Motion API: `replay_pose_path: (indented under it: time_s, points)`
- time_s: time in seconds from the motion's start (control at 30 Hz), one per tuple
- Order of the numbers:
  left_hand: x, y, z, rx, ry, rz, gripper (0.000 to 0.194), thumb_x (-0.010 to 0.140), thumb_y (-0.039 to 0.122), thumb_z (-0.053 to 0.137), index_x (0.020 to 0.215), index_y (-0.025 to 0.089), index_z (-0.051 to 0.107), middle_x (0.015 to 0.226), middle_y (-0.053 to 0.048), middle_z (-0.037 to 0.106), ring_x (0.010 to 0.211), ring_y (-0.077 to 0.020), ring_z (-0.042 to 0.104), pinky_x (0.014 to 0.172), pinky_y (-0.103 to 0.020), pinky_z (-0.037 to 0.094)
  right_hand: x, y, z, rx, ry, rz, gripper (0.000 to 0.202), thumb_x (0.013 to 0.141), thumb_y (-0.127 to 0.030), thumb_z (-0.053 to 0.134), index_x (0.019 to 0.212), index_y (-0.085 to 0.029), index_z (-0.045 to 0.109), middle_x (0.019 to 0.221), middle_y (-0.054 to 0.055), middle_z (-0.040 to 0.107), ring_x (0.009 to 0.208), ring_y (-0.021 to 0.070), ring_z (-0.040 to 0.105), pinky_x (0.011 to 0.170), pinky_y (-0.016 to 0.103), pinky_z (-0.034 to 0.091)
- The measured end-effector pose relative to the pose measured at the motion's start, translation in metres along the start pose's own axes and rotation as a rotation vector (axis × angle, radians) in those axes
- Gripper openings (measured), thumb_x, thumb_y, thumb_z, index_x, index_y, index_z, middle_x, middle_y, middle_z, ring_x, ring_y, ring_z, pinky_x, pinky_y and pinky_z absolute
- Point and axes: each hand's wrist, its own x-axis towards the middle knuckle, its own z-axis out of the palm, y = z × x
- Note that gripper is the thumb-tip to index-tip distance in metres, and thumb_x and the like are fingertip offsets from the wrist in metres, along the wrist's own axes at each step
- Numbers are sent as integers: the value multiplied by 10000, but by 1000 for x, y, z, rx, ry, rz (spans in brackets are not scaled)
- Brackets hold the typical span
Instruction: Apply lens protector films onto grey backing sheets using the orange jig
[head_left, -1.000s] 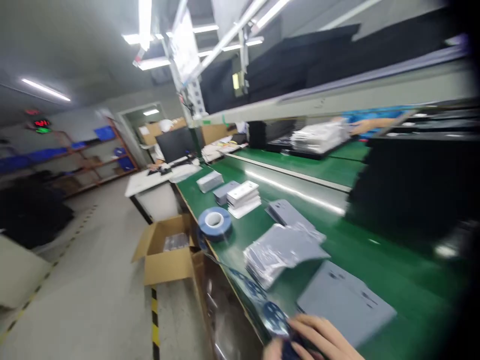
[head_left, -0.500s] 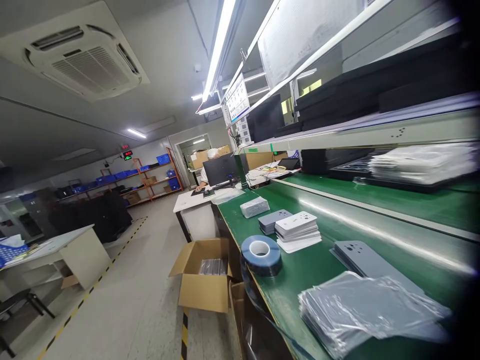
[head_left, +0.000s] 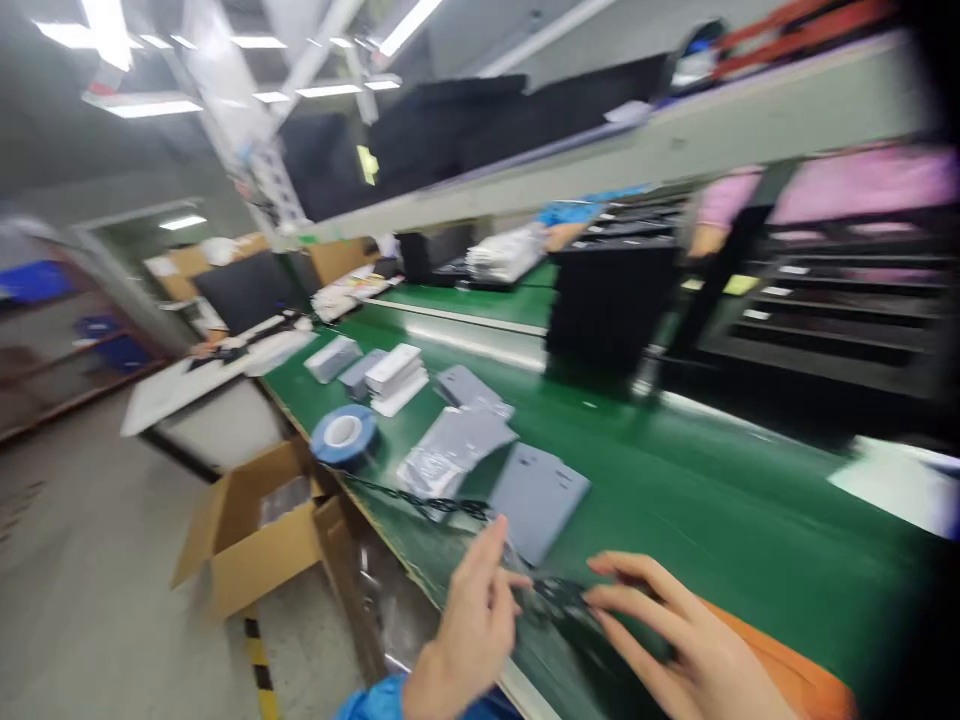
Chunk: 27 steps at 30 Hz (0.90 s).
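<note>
Black strip (head_left: 559, 594) | left hand (head_left: 474, 620), right hand (head_left: 682, 630) touching it; blurred, can't tell if pinching | best keeping it flat, untwisted

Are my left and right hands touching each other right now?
Apart. The head view shows a gap between the left hand and the right hand, with part of a dark strip in it.

The bench (head_left: 675, 480) is green, the roll (head_left: 343, 455) blue with a white core (head_left: 343, 431), the strip (head_left: 469, 508) blackish. The panel (head_left: 536, 500) is bluish grey, the stack (head_left: 394, 375) white, the box (head_left: 262, 572) brown, the floor tape (head_left: 259, 665) striped black and yellow, the near sleeve (head_left: 375, 699) bright blue.
</note>
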Motion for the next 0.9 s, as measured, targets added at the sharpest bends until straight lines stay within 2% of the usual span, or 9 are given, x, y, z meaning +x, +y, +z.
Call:
replay_pose_path:
  time_s: [0.07, 0.13, 0.23, 0.3, 0.4, 0.6, 0.73, 0.83, 0.9]
  points:
    - [11, -3, 3, 113, -132, 1, 441, 971, 309, 518, 1382, 249, 665, 1466, -171, 545, 960, -243, 728, 726, -329, 627, -15, -3, -23, -43, -14, 15, 187, 977, -266, 576, 997, -311, 756, 1206, 104, 682, 970, 214, 723, 785, 315, 624]
    - [19, -2, 4, 208, -279, 18, 315, 958, 261, 525, 1094, 224, 806, 1202, -139, 645, 1012, -243, 690, 813, -332, 598, -24, -5, -36, -88, 32, -22, 242, 978, -187, 550, 1017, -296, 762, 1178, 110, 702, 996, 216, 717, 813, 336, 614]
    - [23, 0, 3, 177, -455, -58, 285, 965, 282, 534, 1027, 203, 801, 1039, -97, 621, 965, -216, 654, 778, -294, 552, -33, -7, -38, -105, 77, -79, 264, 982, -145, 546, 1022, -277, 770, 1137, 115, 722, 1005, 215, 714, 827, 358, 607]
    - [23, 0, 6, 151, -495, -103, 322, 992, 360, 523, 1045, 188, 790, 994, -82, 598, 882, -192, 623, 704, -266, 511, -37, -7, -32, -93, 83, -94, 271, 986, -139, 544, 1027, -278, 772, 1143, 115, 723, 1002, 207, 712, 822, 357, 604]
    - [22, -6, 13, 157, -475, -103, 361, 996, 441, 549, 996, 173, 792, 929, -63, 578, 828, -175, 571, 676, -254, 460, -39, -7, -20, -80, 66, -115, 282, 993, -134, 535, 1040, -289, 767, 1144, 105, 727, 1000, 196, 710, 827, 354, 598]
    - [20, -24, 22, 148, -332, -84, 339, 949, 439, 645, 788, 165, 762, 829, -34, 529, 797, -167, 546, 710, -257, 453, -40, 0, -12, -98, 40, -78, 290, 995, -139, 538, 1097, -292, 762, 1190, 110, 722, 1036, 207, 709, 839, 362, 600]
    - [15, -27, 25, 143, -230, -83, 343, 952, 449, 639, 796, 168, 758, 828, -30, 539, 770, -158, 550, 693, -248, 463, -43, 2, -17, -14, 75, 81, 344, 998, -154, 495, 1196, -292, 740, 1092, 84, 752, 956, 190, 724, 818, 341, 604]
    - [11, -31, 29, 146, -158, -57, 319, 962, 434, 632, 829, 172, 758, 873, -34, 540, 813, -164, 568, 703, -244, 476, -40, -4, -16, 72, 126, 308, 311, 989, -219, 563, 1268, -243, 697, 1014, 72, 771, 830, 173, 716, 790, 331, 611]
    - [8, -34, 33, 162, -162, -31, 290, 975, 405, 623, 856, 176, 757, 910, -39, 536, 854, -170, 573, 718, -245, 478, -37, -8, -12, 161, 91, 450, 310, 966, -281, 631, 1265, -223, 690, 1010, 67, 777, 790, 164, 703, 787, 327, 615]
